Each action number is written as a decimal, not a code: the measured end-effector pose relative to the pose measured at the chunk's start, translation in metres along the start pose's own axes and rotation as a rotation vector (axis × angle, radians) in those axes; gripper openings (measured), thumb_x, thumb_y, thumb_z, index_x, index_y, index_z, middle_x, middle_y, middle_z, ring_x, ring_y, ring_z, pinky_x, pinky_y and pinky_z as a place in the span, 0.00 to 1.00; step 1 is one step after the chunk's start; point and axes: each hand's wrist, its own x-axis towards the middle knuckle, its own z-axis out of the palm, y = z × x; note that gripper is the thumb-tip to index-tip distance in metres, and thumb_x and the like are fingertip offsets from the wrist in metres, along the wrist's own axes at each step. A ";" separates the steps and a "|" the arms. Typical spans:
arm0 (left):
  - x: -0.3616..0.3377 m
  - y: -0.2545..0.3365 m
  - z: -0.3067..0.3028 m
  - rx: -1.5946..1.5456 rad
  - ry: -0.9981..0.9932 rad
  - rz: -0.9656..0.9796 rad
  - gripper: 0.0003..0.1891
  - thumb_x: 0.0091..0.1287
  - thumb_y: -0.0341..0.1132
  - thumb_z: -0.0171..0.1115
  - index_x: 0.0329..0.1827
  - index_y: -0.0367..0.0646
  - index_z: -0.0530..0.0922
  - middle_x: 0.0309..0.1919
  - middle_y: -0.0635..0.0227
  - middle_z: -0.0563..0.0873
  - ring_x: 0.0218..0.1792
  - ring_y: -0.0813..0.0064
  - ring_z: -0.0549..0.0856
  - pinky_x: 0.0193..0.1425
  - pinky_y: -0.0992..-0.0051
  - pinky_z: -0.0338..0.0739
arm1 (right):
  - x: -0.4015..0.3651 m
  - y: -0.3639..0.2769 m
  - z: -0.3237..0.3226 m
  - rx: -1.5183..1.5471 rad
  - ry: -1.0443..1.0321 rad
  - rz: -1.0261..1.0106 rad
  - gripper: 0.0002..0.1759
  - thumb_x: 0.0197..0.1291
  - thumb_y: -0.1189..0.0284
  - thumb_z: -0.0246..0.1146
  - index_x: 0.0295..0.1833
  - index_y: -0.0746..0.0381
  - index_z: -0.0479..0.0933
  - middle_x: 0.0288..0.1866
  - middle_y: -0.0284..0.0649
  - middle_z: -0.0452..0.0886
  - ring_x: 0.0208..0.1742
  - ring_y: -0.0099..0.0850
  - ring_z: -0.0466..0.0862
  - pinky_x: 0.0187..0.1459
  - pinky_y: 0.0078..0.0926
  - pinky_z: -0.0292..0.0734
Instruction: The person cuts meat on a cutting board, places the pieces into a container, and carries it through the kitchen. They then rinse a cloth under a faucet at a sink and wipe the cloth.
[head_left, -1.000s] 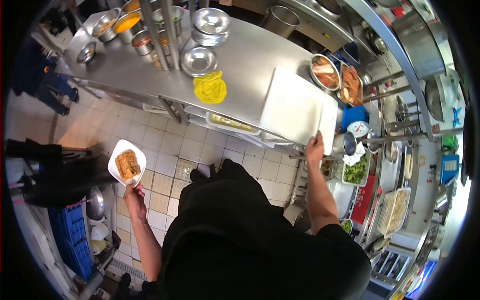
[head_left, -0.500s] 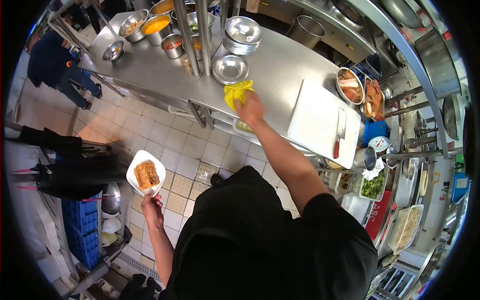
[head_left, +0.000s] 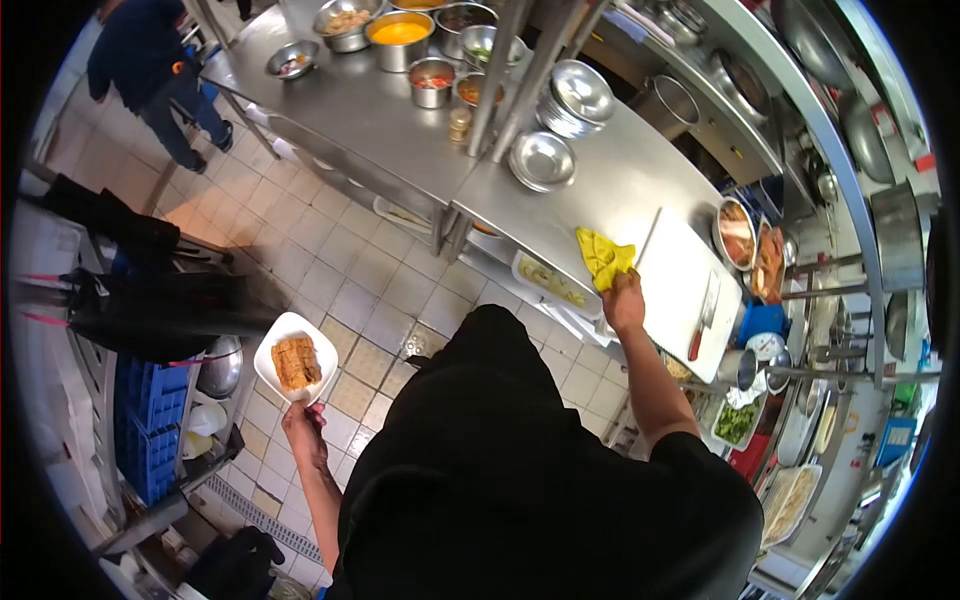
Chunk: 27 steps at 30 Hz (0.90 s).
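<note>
- White bowl (head_left: 328, 347) pinched by fingers of left hand (head_left: 303, 428); browned food (head_left: 296, 364) could be spilled by tilting.
- Yellow cloth (head_left: 603, 258) pinched by right hand (head_left: 625, 304); knife (head_left: 708, 313) could be dragged by cloth.

Over at the left part of the desk (head_left: 350, 130), a small bowl (head_left: 292, 62) sits left of the pots (head_left: 399, 45). Poles (head_left: 510, 85) rise between those and the stacked bowls (head_left: 580, 95), with a single bowl (head_left: 543, 162) just before the stack. Farther right, the cloth (head_left: 604, 258) is in the right hand (head_left: 624, 302), just left of the cutting board (head_left: 665, 270), where the knife (head_left: 703, 320) lies. Over the floor (head_left: 325, 240), left of the desk's board end, the dish (head_left: 265, 355) is in the left hand (head_left: 303, 425), food (head_left: 296, 364) in it.
</note>
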 end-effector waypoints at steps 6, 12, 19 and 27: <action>0.047 0.021 0.019 -0.065 -0.013 -0.003 0.14 0.73 0.38 0.59 0.46 0.35 0.82 0.27 0.62 0.86 0.21 0.78 0.78 0.27 0.78 0.73 | 0.033 -0.060 0.016 0.002 -0.081 0.183 0.45 0.54 0.69 0.71 0.80 0.53 0.63 0.69 0.63 0.70 0.63 0.62 0.78 0.66 0.52 0.76; 0.078 0.057 0.062 -0.112 -0.005 0.011 0.13 0.72 0.38 0.59 0.45 0.35 0.81 0.27 0.62 0.86 0.21 0.78 0.77 0.28 0.77 0.73 | 0.073 -0.166 0.069 0.241 0.041 -0.175 0.36 0.53 0.75 0.68 0.71 0.56 0.75 0.64 0.66 0.71 0.63 0.64 0.75 0.67 0.54 0.72; 0.118 0.106 0.096 -0.136 0.047 -0.033 0.15 0.72 0.39 0.56 0.46 0.33 0.81 0.26 0.65 0.84 0.21 0.79 0.76 0.28 0.77 0.72 | 0.157 -0.329 0.105 0.407 0.001 -0.458 0.35 0.56 0.74 0.67 0.72 0.56 0.73 0.65 0.65 0.70 0.67 0.64 0.71 0.69 0.55 0.68; 0.147 0.131 0.114 -0.279 0.201 0.058 0.16 0.78 0.39 0.53 0.47 0.33 0.81 0.27 0.62 0.86 0.22 0.78 0.78 0.28 0.77 0.73 | 0.269 -0.498 0.139 0.392 -0.117 -0.733 0.36 0.60 0.70 0.68 0.75 0.55 0.71 0.72 0.63 0.67 0.72 0.63 0.68 0.74 0.54 0.65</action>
